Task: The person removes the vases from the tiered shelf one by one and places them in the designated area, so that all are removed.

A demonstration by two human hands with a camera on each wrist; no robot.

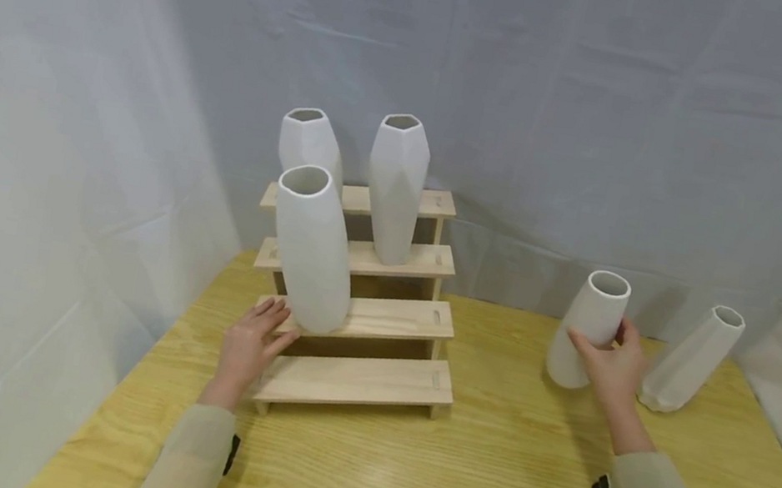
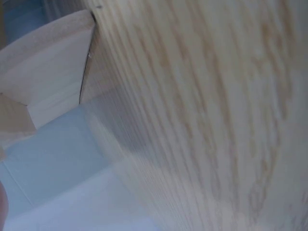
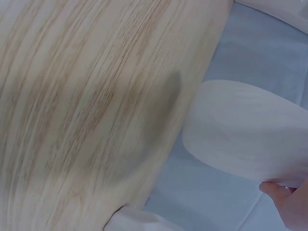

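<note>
My right hand (image 1: pixel 616 370) grips a smooth white vase (image 1: pixel 585 328) from its right side, thumb in front and fingers behind. In the right wrist view, a fingertip lies against this vase (image 3: pixel 240 130); whether its base touches the table is unclear. My left hand (image 1: pixel 250 345) rests with extended fingers at the left end of a stepped wooden stand (image 1: pixel 395 320), beside the base of a tall rounded white vase (image 1: pixel 313 258). That vase stands on the second step from the bottom. The left wrist view shows the stand's side (image 2: pixel 53 67) and wood grain.
A faceted vase (image 1: pixel 397 186) stands one step higher, and another faceted vase (image 1: pixel 310 146) is at the top left, partly hidden. Right of my right hand, a fluted vase (image 1: pixel 690 360) is on the wooden table (image 1: pixel 480 460). Pale sheeting (image 1: pixel 566 135) hangs behind.
</note>
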